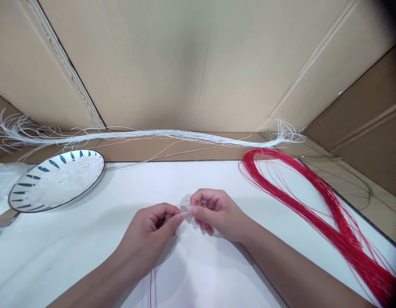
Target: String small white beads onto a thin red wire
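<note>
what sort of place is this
Probably a small handcraft workspace: a white surface boxed in by cardboard, with bundles of red strands and white strands laid out.

On my feed both hands are bare, the left hand (146,235) and the right hand (225,218) alike. I make out a short left thumbnail (180,218) right at the grip and a tiny dark dot (143,223) behind it. Each bare forearm, left (98,276) and right (290,259), broadens away from the grip.
</note>
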A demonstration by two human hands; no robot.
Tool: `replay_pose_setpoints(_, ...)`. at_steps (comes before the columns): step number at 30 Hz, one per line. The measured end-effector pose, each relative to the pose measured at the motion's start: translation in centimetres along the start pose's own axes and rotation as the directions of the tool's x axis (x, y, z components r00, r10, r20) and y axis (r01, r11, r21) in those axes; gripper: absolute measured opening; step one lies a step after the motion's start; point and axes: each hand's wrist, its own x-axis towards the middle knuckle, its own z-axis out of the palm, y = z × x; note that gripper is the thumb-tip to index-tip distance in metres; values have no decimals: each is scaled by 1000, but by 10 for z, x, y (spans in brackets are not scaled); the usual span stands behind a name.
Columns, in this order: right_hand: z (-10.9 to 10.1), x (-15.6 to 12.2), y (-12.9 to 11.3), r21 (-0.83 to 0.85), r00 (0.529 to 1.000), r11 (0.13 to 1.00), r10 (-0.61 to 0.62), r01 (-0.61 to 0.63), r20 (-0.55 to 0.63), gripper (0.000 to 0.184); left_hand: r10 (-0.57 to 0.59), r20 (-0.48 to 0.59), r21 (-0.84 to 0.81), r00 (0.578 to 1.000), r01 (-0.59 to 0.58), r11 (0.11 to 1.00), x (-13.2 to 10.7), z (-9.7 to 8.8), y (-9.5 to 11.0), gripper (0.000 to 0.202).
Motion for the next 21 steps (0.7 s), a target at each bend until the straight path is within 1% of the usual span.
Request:
replay_pose_setpoints(1,-1,1,1,-23,994,999,-43,41,-96,21,-10,-24,-26,1000,10,1000,0,0,0,32)
replay_pose_setpoints(3,-4,4,2,-143,954,985,-130,94,-271,17,-19,-70,-67,997,14,998,1,1,0,30)
replay_pose_setpoints(4,-5,5,3,-231,934,968,-171,99,-315,14,-13,-88,-78,996,6,997,1,1,0,30)
replay_pose_setpoints(5,-5,6,5,-323,923,941,-209,100,-323,10,-3,-103,-84,995,-6,996,2,0,0,30)
replay_pose_setpoints(6,-6,7,6,-411,921,906,-243,103,-305,6,7,-113,-90,994,-17,996,2,0,0,29)
replay_pose_setpoints(7,-6,7,7,-487,923,866,-272,112,-273,5,14,-120,-95,993,-25,995,3,0,0,29)
replay_pose_setpoints(9,-5,8,8,-592,927,795,-312,134,-209,17,24,-123,-102,992,-36,994,3,0,-1,29)
replay_pose_setpoints(10,-5,8,8,-619,930,774,-315,136,-189,22,27,-120,-105,992,-40,994,3,0,-1,29)
replay_pose_setpoints(12,-4,7,8,-639,942,759,-294,127,-162,22,32,-108,-114,994,-45,993,3,0,-1,30)
replay_pose_setpoints(14,-3,7,7,-646,947,752,-286,128,-146,17,31,-93,-121,995,-42,992,2,1,-1,31)
replay_pose_setpoints(19,0,6,4,-690,942,710,-312,144,-125,18,20,-56,-115,998,-26,993,1,1,0,31)
replay_pose_setpoints(20,0,6,4,-690,938,709,-321,146,-131,18,20,-55,-111,998,-26,993,1,1,0,31)
replay_pose_setpoints(21,1,5,4,-668,936,729,-321,148,-143,16,21,-56,-109,998,-27,994,0,1,1,30)
